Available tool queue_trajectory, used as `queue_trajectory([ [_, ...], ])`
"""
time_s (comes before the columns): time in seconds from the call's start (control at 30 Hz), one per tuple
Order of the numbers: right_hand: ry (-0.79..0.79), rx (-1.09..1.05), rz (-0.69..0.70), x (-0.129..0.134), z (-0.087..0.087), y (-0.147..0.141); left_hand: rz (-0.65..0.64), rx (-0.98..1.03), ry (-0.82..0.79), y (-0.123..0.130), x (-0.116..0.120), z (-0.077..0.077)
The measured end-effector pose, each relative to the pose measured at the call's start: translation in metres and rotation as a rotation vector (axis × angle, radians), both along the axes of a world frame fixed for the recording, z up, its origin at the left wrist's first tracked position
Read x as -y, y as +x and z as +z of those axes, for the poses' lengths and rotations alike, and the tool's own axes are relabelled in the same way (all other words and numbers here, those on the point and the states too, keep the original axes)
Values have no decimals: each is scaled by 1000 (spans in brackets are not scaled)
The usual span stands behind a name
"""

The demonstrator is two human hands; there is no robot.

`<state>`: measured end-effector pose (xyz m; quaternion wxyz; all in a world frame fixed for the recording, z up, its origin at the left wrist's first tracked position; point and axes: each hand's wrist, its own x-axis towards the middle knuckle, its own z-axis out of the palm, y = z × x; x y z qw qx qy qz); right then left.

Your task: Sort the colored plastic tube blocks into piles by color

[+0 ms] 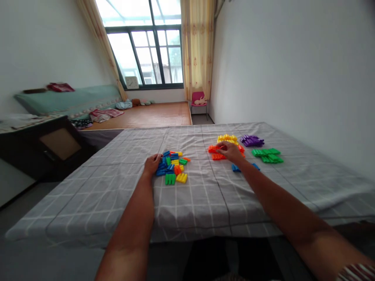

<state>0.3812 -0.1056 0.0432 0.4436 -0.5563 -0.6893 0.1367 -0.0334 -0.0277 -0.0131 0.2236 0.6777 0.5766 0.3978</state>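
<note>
A mixed pile of small ridged plastic blocks [175,162] in blue, green, yellow and orange lies on the grey checked cloth. At the pile's left edge my left hand [151,164] rests with fingers curled against the blue blocks; what they hold, if anything, is hidden. Further right, my right hand [230,151] reaches over the group of orange blocks [216,157], thumb and fingers pinched on an orange one. Behind it sit yellow blocks [227,138]. Blue blocks [236,168] lie partly hidden under my right forearm. Purple blocks [252,141] and green blocks [267,155] form separate groups to the right.
The cloth-covered table [193,203] has its front edge near me. A white wall [293,70] runs along the right. Beyond stand a bed [158,113], a pink chair [198,99] and a window [146,50]; a dark cabinet [58,144] is at left.
</note>
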Motion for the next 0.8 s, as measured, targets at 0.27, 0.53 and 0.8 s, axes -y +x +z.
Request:
queue_trajectory([
  [0.27, -18, 433, -217, 7, -29, 91, 15, 23, 8, 1, 1, 2],
  [0.53, 38, 519, -144, 12, -7, 58, 32, -101, 19, 8, 13, 13],
  [0.8, -48, 427, 345, -3, 0, -105, 34, -149, 27, 10, 13, 9],
])
